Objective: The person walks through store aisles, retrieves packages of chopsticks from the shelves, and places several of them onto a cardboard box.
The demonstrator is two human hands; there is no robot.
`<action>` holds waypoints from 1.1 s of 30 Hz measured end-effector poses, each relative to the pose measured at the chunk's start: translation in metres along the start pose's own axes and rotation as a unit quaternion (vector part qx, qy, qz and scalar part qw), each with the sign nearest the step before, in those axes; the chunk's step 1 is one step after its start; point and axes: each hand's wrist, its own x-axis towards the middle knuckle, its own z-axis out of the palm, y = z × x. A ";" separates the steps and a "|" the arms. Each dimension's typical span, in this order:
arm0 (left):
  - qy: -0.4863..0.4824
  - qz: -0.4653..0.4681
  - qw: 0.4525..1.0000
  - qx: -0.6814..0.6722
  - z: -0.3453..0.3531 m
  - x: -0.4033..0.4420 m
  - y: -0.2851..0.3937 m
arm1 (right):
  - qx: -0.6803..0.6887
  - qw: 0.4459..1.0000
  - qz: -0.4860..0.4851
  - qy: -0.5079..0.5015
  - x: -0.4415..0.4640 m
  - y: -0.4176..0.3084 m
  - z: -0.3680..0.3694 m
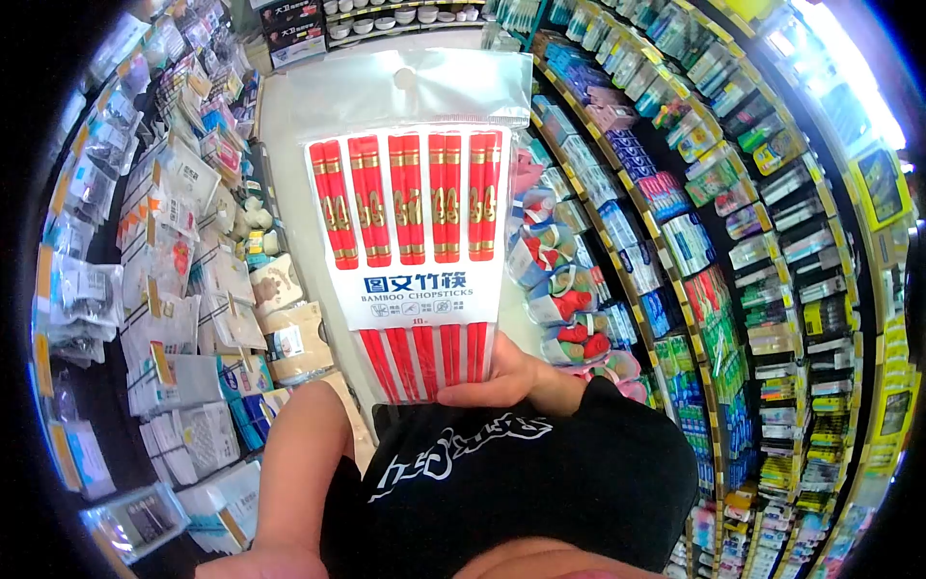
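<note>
A clear plastic pack of red and gold bamboo chopsticks (415, 232) stands upright in the middle, its printed label facing me. My right hand (497, 376) grips its lower right edge, with the thumb across the front of the red tips and the other fingers hidden behind. At the lower left my left arm is bent. Only part of my left hand (265, 563) shows at the bottom edge, and its fingers are out of sight.
Shelves with packaged goods (690, 241) curve along the right. Hanging packs (174, 280) line the left side. Bowls (386, 21) and dark boxes (292, 27) stand on shelves at the top. A pale floor (289, 145) runs between the shelves.
</note>
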 end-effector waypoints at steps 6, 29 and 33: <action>0.059 0.045 0.997 -0.005 -0.074 0.019 -0.046 | 0.010 0.999 0.029 -0.023 0.078 0.026 -0.041; 0.083 -0.516 0.827 0.206 -0.446 0.040 -0.444 | 0.050 0.993 0.075 -0.077 0.412 0.056 -0.382; 0.054 -0.565 0.817 0.106 -0.502 0.040 -0.471 | 0.089 0.989 0.044 -0.112 0.462 0.073 -0.412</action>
